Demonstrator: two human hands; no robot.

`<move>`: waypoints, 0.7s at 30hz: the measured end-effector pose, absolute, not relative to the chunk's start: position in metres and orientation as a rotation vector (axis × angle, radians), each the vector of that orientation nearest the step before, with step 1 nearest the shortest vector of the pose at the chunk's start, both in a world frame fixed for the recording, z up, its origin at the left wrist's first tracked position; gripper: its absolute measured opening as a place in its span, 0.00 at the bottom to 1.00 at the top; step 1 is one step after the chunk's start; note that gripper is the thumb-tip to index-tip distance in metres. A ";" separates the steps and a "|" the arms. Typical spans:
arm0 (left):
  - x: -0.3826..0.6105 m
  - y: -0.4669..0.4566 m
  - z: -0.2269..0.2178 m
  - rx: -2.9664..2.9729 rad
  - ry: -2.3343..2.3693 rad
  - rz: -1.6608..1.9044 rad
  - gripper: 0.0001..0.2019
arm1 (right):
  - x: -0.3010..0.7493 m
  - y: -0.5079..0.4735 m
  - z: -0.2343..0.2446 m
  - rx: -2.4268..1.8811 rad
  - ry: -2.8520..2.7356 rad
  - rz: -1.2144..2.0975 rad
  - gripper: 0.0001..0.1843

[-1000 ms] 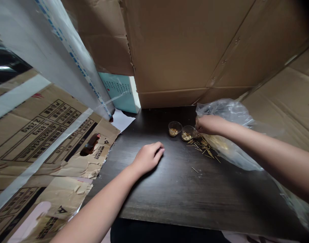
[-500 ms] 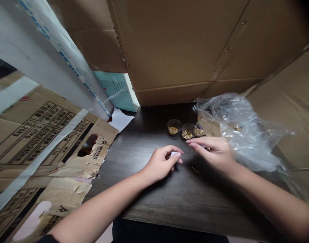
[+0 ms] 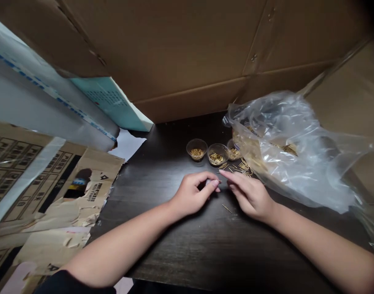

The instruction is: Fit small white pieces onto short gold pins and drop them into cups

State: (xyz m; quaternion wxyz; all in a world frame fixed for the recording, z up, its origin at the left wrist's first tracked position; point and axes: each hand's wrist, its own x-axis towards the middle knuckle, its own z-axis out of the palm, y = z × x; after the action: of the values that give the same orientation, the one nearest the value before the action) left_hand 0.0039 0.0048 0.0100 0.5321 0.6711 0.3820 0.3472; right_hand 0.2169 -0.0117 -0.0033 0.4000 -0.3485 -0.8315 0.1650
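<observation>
My left hand (image 3: 196, 192) is closed, thumb against fingers, on a small pale piece (image 3: 208, 182) mostly hidden by them. A tiny reddish-gold tip shows at the thumb. Close by on the right, my right hand (image 3: 250, 194) has its fingers apart, and nothing shows between them. Loose brass-coloured pins (image 3: 242, 166) lie just beyond its fingertips. One single pin (image 3: 227, 208) rests on the dark table between my wrists. Past my hands stand three small clear cups of short brass pieces: a left cup (image 3: 197, 141), a middle cup (image 3: 218, 147) and a right cup (image 3: 230, 143).
A crumpled clear plastic bag (image 3: 315, 163) with more brass pins spreads over the right of the dark table (image 3: 180, 249). Cardboard walls (image 3: 193, 53) enclose the back and right. A torn printed carton (image 3: 91, 192) and a light-blue box (image 3: 113, 102) stand left.
My right hand has come down and left from beside the cups toward my left hand, its pinch now opened. The view has shifted, showing more loose pins. My left hand keeps its hold.
</observation>
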 end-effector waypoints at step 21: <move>-0.003 0.007 0.004 2.185 0.959 0.819 0.08 | 0.223 -0.008 -0.017 -0.955 -2.202 0.517 0.07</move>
State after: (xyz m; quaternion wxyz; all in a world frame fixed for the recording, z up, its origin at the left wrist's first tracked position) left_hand -0.0030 0.0070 0.0041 0.3045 0.8249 0.3621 0.3093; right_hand 0.2228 -0.0077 -0.0174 0.3363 -0.3663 -0.8447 0.1982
